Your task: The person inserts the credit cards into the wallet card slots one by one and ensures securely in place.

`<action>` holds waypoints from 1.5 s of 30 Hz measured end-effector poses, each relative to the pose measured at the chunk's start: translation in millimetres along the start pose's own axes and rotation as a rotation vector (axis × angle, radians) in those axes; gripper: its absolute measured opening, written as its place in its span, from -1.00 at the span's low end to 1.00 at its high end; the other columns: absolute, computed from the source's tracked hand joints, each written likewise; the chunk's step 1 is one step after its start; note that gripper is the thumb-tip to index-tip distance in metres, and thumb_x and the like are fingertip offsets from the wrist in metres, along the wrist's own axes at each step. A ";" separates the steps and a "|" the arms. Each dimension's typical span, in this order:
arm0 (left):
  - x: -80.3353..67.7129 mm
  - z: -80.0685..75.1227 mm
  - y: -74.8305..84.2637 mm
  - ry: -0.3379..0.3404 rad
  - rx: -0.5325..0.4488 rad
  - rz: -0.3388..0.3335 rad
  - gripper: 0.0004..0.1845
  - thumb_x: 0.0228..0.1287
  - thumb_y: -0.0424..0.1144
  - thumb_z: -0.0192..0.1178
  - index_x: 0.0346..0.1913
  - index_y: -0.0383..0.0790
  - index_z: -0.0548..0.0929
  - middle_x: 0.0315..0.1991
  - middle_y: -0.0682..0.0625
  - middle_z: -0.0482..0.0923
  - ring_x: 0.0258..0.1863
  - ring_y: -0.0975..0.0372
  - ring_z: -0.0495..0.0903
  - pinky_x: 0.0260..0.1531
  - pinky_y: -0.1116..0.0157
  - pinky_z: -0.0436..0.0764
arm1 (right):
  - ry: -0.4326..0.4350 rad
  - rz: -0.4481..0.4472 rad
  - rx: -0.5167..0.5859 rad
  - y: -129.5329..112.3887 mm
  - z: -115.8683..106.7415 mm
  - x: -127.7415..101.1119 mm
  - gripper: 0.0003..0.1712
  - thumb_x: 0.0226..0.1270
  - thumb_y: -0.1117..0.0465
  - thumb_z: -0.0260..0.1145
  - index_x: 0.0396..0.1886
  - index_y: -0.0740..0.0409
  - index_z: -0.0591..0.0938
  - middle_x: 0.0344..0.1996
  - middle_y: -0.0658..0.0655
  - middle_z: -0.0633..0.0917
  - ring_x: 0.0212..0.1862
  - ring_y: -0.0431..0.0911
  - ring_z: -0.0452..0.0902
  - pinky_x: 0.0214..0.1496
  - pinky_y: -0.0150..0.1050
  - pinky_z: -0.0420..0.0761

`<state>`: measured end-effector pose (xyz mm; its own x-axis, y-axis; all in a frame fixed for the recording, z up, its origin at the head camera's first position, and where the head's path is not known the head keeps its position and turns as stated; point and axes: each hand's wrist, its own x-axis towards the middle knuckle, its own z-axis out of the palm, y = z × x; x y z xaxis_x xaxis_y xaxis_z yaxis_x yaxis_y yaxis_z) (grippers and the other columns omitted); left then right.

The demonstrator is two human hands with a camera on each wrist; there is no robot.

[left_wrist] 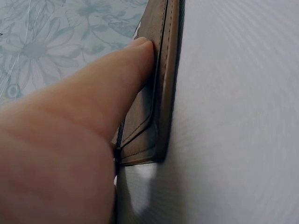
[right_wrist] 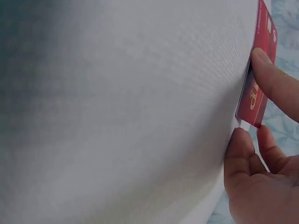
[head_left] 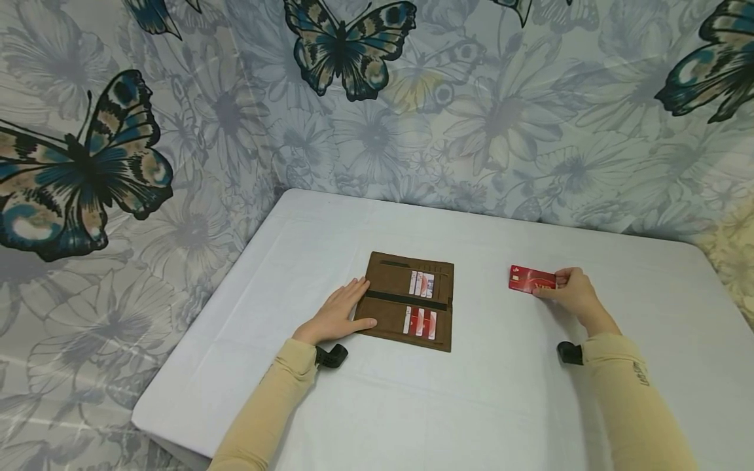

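A brown wallet (head_left: pixel 390 276) lies unfolded on the white table, a dark band across its middle fold. Several cards (head_left: pixel 421 284) show in the slots of its upper half, and more cards (head_left: pixel 420 322) in the lower half. My left hand (head_left: pixel 334 315) rests on the wallet's left edge, fingers extended and thumb (left_wrist: pixel 133 58) on the lower half. To the right of the wallet, my right hand (head_left: pixel 578 299) holds a red bank card (head_left: pixel 523 278) by its right end. The right thumb (right_wrist: pixel 268 70) is on the card's near edge; its other fingers are by the end.
A white cloth covers the table (head_left: pixel 471 405), whose back edge meets a curtain (head_left: pixel 377 150) printed with flowers and butterflies. Black wrist cameras (head_left: pixel 332 356) sit at both wrists, beside the yellow sleeves (head_left: pixel 633 399).
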<state>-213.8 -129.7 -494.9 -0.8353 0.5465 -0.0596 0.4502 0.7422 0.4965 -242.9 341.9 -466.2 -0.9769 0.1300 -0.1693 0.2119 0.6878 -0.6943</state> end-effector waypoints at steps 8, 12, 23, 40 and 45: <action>-0.8 -1.2 1.1 -0.006 -0.010 -0.009 -0.08 0.26 0.20 0.05 0.46 -0.21 -0.12 0.46 -0.05 -0.22 0.42 0.18 -0.28 0.33 0.18 -0.23 | 0.006 0.038 0.025 -4.4 2.8 -2.7 -0.14 0.17 0.14 0.37 0.18 0.55 0.07 -0.10 0.45 0.30 -0.05 0.24 0.24 -0.08 0.00 0.42; -0.6 -1.7 1.7 -0.004 -0.015 -0.001 -0.08 0.27 0.19 0.05 0.46 -0.23 -0.11 0.46 -0.07 -0.22 0.42 0.16 -0.27 0.33 0.16 -0.22 | 0.025 0.048 0.045 -5.8 3.8 -3.0 -0.19 0.21 0.22 0.34 0.20 0.54 0.06 -0.05 0.47 0.29 -0.01 0.26 0.25 -0.07 -0.03 0.47; 0.0 -0.9 0.7 -0.001 -0.008 -0.011 -0.08 0.26 0.19 0.06 0.46 -0.21 -0.10 0.46 -0.06 -0.21 0.42 0.17 -0.27 0.33 0.16 -0.21 | 0.036 0.000 0.070 -3.8 2.8 -5.3 -0.33 0.28 0.22 0.28 0.18 0.49 0.17 0.02 0.47 0.35 0.04 0.27 0.33 -0.44 -0.50 0.44; -0.1 -1.3 2.7 -0.009 -0.003 -0.019 -0.08 0.26 0.20 0.05 0.46 -0.21 -0.11 0.46 -0.05 -0.22 0.41 0.19 -0.28 0.33 0.18 -0.23 | -0.039 -0.111 0.201 -18.4 16.3 -17.1 -0.30 0.25 0.13 0.31 0.16 0.48 0.22 -0.01 0.44 0.42 0.03 0.16 0.31 -0.33 -0.58 0.45; 0.1 -0.9 2.5 -0.009 -0.009 -0.021 -0.09 0.26 0.20 0.05 0.47 -0.19 -0.11 0.46 -0.04 -0.22 0.41 0.20 -0.29 0.33 0.18 -0.23 | -0.039 -0.146 0.259 -26.0 25.2 -18.9 -0.32 0.24 0.13 0.32 0.15 0.46 0.24 -0.09 0.32 0.47 -0.09 -0.08 0.37 -0.30 -0.55 0.48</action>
<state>-213.1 -128.1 -492.9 -0.8416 0.5345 -0.0776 0.4300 0.7501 0.5024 -229.3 303.6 -462.6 -0.9969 0.0117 -0.0776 0.0733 0.4914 -0.8679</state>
